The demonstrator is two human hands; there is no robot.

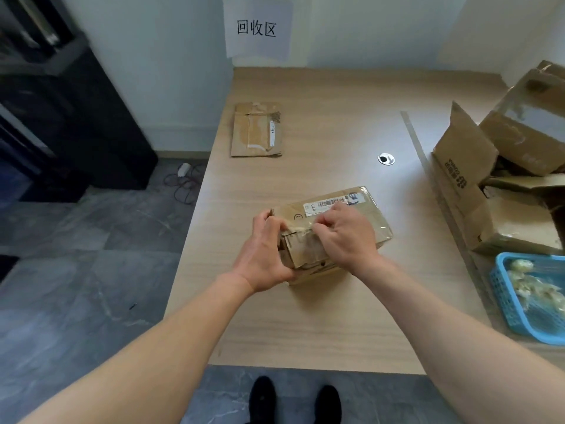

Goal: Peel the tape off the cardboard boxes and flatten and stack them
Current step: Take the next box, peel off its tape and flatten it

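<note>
A small taped cardboard box [363,215] with a barcode label lies in the middle of the wooden table [321,325]. My left hand [263,252] grips its near left end, thumb on the top edge. My right hand [342,234] pinches the clear tape [301,229] that runs over the box's near top edge. A flattened cardboard box [256,130] lies flat at the far left of the table.
A pile of opened cardboard boxes [501,166] fills the right side of the table. A blue plastic basket [504,304] with crumpled tape sits at the near right. A cable hole [385,159] is in the tabletop. A paper sign [256,26] hangs on the wall.
</note>
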